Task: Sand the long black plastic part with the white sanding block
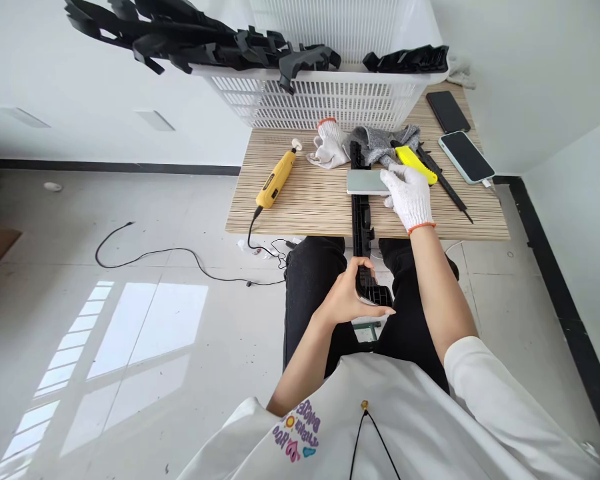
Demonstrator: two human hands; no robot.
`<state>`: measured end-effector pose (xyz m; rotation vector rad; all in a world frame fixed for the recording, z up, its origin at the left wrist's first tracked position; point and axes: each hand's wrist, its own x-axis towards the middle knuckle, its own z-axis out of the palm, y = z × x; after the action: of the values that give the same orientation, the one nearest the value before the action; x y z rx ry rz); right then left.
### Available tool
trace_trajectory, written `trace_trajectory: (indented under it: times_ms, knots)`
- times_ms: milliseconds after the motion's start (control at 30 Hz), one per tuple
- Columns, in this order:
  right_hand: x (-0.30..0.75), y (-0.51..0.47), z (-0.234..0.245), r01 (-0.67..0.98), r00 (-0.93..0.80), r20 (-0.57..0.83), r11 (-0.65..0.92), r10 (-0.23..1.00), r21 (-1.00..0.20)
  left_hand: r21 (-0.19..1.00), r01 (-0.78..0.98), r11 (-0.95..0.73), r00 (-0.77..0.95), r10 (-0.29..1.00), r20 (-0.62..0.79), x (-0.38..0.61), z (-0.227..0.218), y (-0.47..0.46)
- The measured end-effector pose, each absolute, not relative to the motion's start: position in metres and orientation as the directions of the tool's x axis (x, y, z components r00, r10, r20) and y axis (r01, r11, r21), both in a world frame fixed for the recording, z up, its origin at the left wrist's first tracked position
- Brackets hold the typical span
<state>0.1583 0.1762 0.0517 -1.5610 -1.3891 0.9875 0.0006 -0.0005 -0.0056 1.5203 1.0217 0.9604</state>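
Note:
A long black plastic part reaches from the tabletop over its front edge toward my lap. My bare left hand is wrapped around its near end, thumb on one side and fingers on the other. Wearing a white knitted glove, my right hand grips the right end of a flat grey-green block. That block lies crosswise over the black part, near its far end; the frame does not show its exact kind. Just beyond the gloved hand is a yellow-handled tool, partly hidden.
A yellow rotary tool lies left on the wooden table, its cord hanging down. White gloves, a grey cloth, a black caliper and two phones are around. Behind stands a white basket of black parts.

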Motion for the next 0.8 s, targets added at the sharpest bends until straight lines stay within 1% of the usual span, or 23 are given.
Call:
trace_trajectory:
  times_ms: [133,233,333,467,567,700,800]
  knots:
    - [0.1574,0.1786,0.0476,0.387,0.048,-0.036,-0.052,0.998,-0.921,0.985,0.128,-0.117,0.325,0.943,0.07,0.0005,-0.0056,-0.0001]
    - [0.158,0.1795,0.0451,0.397,0.121,-0.005,-0.053,0.993,-0.916,0.985,0.13,-0.115,0.323,0.944,0.067,0.0006,-0.0053,-0.0004]
    - [0.1581,0.179,0.0449,0.448,0.062,-0.002,-0.029,0.998,-0.894,0.986,0.121,-0.118,0.326,0.943,0.072,0.0006,-0.005,-0.0008]
    - [0.1569,0.177,0.0466,0.421,0.125,0.003,-0.051,0.992,-0.906,0.984,0.135,-0.113,0.324,0.944,0.064,0.0003,-0.0053,-0.0007]
    - [0.1564,0.1762,0.0464,0.444,0.05,-0.005,-0.027,0.999,-0.896,0.983,0.148,-0.112,0.322,0.945,0.059,0.0,-0.0057,-0.0007]
    - [0.1572,0.1765,0.0465,0.398,0.124,-0.005,-0.055,0.992,-0.916,0.984,0.153,-0.095,0.325,0.945,0.041,0.0003,-0.0057,-0.0009]
    - [0.1579,0.1762,0.0486,0.398,0.06,-0.015,-0.038,0.998,-0.917,0.984,0.153,-0.096,0.325,0.945,0.042,0.0008,-0.0058,-0.0007]
